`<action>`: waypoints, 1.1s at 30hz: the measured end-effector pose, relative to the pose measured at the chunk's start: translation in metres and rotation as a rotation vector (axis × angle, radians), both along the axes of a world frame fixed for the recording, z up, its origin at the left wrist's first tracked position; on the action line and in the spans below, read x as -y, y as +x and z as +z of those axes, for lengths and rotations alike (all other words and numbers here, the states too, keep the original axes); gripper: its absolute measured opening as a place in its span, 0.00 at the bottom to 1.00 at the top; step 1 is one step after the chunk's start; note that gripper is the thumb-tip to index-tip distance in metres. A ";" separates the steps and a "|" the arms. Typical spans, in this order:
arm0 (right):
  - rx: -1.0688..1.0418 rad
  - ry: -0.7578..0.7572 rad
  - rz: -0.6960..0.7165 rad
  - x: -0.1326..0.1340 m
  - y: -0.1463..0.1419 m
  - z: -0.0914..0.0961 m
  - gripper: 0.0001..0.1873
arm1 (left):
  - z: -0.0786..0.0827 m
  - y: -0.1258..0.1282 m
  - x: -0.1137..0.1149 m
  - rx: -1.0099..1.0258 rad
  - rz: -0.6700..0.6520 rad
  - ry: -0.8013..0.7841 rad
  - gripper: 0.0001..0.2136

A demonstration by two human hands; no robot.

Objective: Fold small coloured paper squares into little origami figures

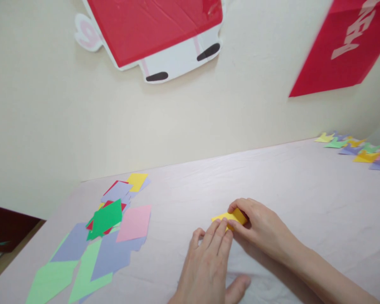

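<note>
A small folded piece of yellow paper (239,215) lies on the pale cloth-covered table, near the front middle. My left hand (209,257) rests over its near left part, fingers stretched out flat and pressing it down, thumb apart. At its right end, my right hand (256,221) pinches the paper between thumb and fingers. Part of the paper is hidden under my left fingertips, so its full folded shape does not show.
Loose paper sheets lie at the left: green (105,219), pink (134,223), purple (110,255), light green (52,278) and yellow (138,181). Several folded paper shapes (366,156) stand at the far right. Behind the table rises a wall (177,126) with red decorations.
</note>
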State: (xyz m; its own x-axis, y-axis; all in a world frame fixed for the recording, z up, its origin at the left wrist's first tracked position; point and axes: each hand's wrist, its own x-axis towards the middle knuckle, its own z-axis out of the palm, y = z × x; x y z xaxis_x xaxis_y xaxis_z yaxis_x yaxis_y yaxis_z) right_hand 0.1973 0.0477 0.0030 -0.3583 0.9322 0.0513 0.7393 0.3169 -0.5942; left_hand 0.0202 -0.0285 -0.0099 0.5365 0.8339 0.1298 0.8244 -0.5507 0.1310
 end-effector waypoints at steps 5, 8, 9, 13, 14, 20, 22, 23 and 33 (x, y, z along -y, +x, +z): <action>0.018 0.077 0.024 0.008 -0.001 -0.002 0.12 | 0.003 0.001 0.000 -0.003 0.014 -0.073 0.34; 0.015 0.083 0.027 0.009 -0.001 -0.005 0.12 | 0.004 0.002 0.000 -0.008 0.021 -0.109 0.35; 0.009 0.080 0.026 0.008 -0.001 -0.006 0.12 | 0.005 0.003 0.000 -0.007 0.020 -0.120 0.35; -0.019 0.064 0.012 0.006 -0.002 -0.007 0.13 | 0.008 0.003 -0.001 0.005 0.031 -0.161 0.33; -0.022 0.059 0.008 0.006 -0.002 -0.007 0.14 | 0.009 0.003 -0.001 0.012 0.038 -0.164 0.32; -0.074 -0.004 0.030 -0.002 0.007 -0.010 0.23 | 0.009 0.002 0.000 0.059 0.047 -0.137 0.29; -0.115 -0.016 0.052 -0.006 0.011 -0.011 0.24 | 0.010 0.002 -0.001 0.069 0.048 -0.126 0.29; -0.136 -0.021 0.061 -0.007 0.013 -0.012 0.24 | 0.010 0.003 -0.001 0.072 0.047 -0.120 0.29; -0.116 -0.027 0.018 -0.005 0.009 -0.005 0.09 | 0.018 0.010 -0.005 0.139 0.074 -0.103 0.26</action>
